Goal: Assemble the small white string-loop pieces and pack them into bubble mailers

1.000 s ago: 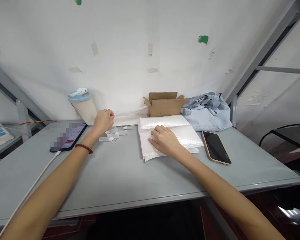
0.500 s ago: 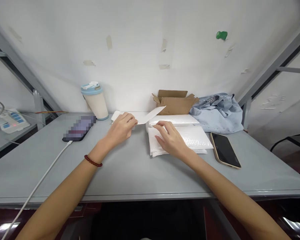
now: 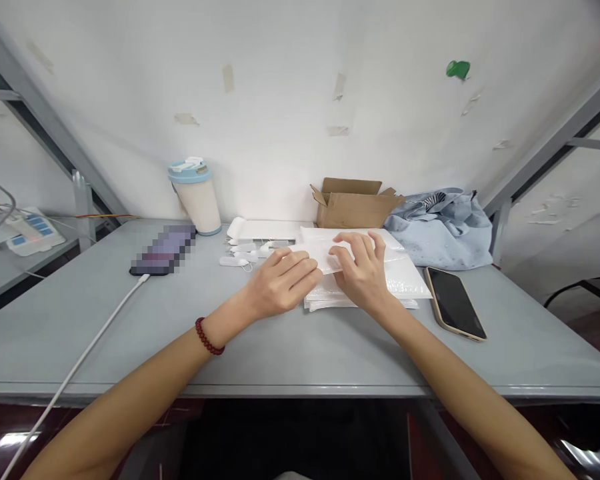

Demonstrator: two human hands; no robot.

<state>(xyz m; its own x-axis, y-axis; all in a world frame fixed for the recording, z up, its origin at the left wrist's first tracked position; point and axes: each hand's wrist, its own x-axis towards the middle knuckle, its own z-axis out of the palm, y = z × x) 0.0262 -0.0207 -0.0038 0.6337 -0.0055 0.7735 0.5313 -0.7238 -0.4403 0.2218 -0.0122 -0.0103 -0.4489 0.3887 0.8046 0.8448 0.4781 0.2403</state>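
A thin white sheet (image 3: 325,259), maybe folded paper or card, is pinched in my left hand (image 3: 285,281), its fingers curled over the left end. The sheet's right end reaches my right hand (image 3: 363,270), whose thumb and fingers are curved and apart beside it; whether they touch it I cannot tell. Under and behind my right hand lies a stack of white bubble mailers (image 3: 405,277). Left of the stack, several small white tags with loops (image 3: 235,261) lie loose, in front of a flat white tray-like piece (image 3: 265,231).
An open cardboard box (image 3: 357,210) and light blue cloth (image 3: 440,230) sit by the wall. A phone (image 3: 455,305) lies right of the mailers. At left are a plugged-in phone (image 3: 163,250), its white cable (image 3: 90,347) and a cream tumbler with a blue lid (image 3: 199,200).
My left hand has come right and nearer with the white sheet, uncovering the tags and the tray-like piece. My right hand has shifted slightly right, its fingers now raised by the sheet.
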